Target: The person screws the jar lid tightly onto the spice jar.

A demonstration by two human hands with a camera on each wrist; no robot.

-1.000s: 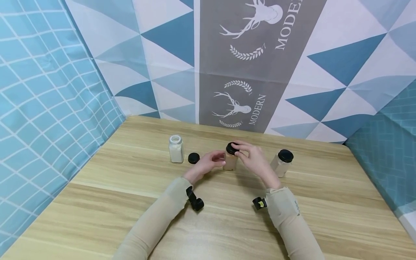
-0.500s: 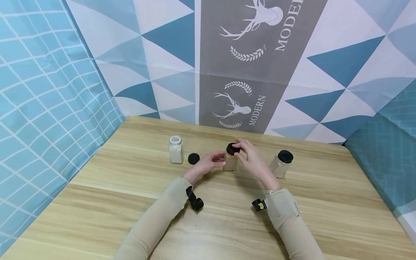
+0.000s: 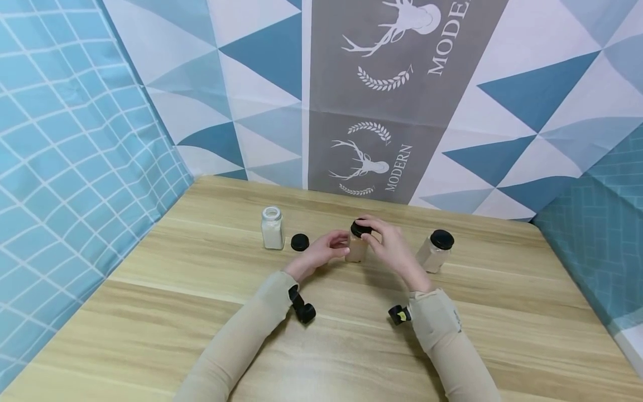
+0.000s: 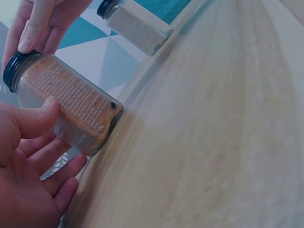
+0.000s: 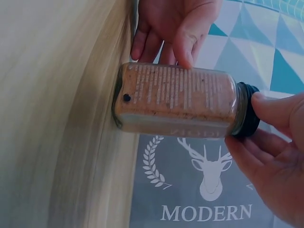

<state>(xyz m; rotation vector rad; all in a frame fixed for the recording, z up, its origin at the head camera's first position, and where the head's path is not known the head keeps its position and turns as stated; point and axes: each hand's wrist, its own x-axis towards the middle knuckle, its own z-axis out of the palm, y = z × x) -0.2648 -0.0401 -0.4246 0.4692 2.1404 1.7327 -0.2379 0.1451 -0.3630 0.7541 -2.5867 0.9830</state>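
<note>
Head view: a square glass spice jar (image 3: 356,251) with orange-brown contents stood upright mid-surface (image 3: 321,363), between both hands. Left hand (image 3: 323,250) was cupped at its side; right hand (image 3: 391,244) pinched the black screw lid (image 3: 359,228) from above. Left of it stood an uncapped jar (image 3: 273,234) of white contents, with a loose black cap (image 3: 300,242) lying just beside, near the left wrist. Right of it, close to the right forearm, was a lidded pale-filled jar (image 3: 434,255). Nothing blocked the held jar from the front, but the loose cap and pale-filled jar sat where either elbowing hand might have knocked them.

Left wrist view: the left thumb lay on the printed face, fingers around behind, so the body looked lightly held rather than squeezed. Glass meant stiff, smooth and breakable; probably middling weight, being well filled. Flat sides, low down, seemed the best place to take hold (corners should have helped against twisting).

Right wrist view: right thumb and fingers gripped opposite sides of the lid; left thumb touched the body's edge. Base met the surface. Lid rim looked like the right hold for that hand; dry fingers likely needed. Could not tell whether the lid was loose or tight.
</note>
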